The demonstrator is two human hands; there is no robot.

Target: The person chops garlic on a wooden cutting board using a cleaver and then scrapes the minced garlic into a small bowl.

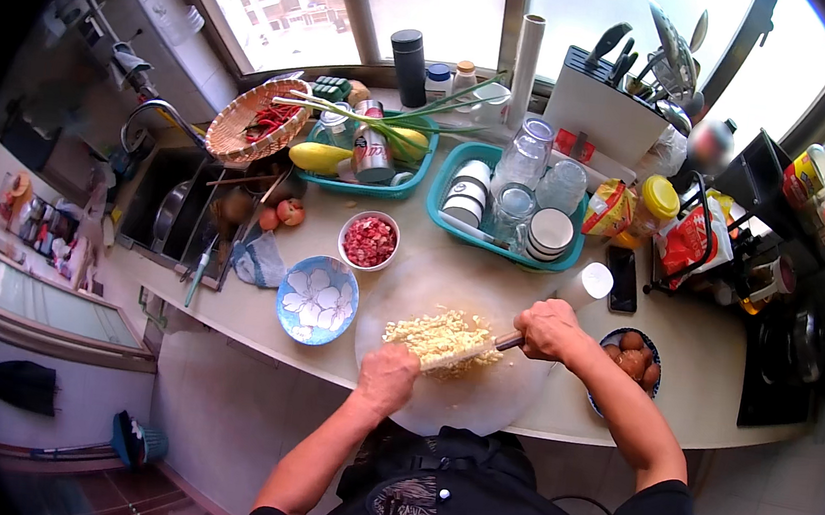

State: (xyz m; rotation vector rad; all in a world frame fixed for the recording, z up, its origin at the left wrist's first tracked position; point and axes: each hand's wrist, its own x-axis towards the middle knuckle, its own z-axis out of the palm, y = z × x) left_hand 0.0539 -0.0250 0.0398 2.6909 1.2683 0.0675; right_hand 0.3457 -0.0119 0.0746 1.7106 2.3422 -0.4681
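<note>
My right hand (548,329) grips the brown handle of a kitchen knife (461,356). The blade lies low over a heap of finely chopped pale-yellow food (442,332), perhaps garlic or ginger. At the blade's far end my left hand (386,380) is closed on the tip. Both rest above a round, whitish cutting board (465,406), with bits scattered around the blade. Just beyond the board stands a white bowl of diced red meat (369,242). To its left is a blue plate with white flowers (317,300).
Eggs fill a patterned bowl (628,359) near my right forearm. Behind the board stand a white-topped container (595,280), a phone (622,279) and a teal basket of glasses and cups (503,256). A sink (177,202) lies left; a black cooktop (774,401) right.
</note>
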